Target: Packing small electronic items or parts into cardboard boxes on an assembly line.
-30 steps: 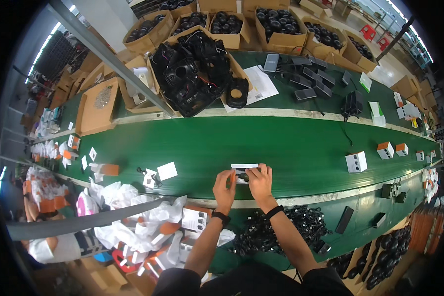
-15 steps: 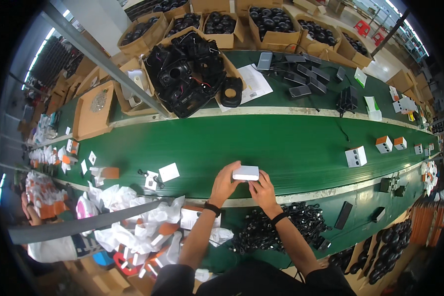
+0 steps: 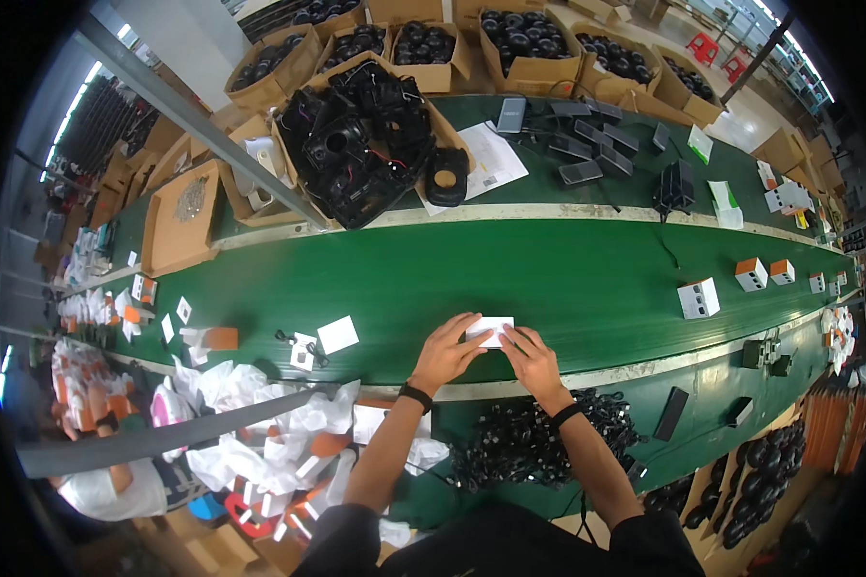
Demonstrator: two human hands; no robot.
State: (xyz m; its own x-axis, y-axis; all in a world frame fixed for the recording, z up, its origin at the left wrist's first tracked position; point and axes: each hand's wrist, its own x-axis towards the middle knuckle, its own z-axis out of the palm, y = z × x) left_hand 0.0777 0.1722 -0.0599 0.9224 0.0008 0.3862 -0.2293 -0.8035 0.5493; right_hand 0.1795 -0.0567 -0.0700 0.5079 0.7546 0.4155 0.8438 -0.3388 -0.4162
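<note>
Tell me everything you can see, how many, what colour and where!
small box: one, white, between the hands
long belt: one, green, across the middle
printed boxes: several, white and orange, right on the belt
square card: one, white, left of the hands
cable pile: one, black, near bench
plastic bags: many, white, near left
black housings: several, black, far carton
adapters: many, black, far bench
shallow tray: one, brown, far left
stools: two, red, far right
wristbands: two, black, on the wrists
left hand: one, bare, holding the box
right hand: one, bare, holding the box
</note>
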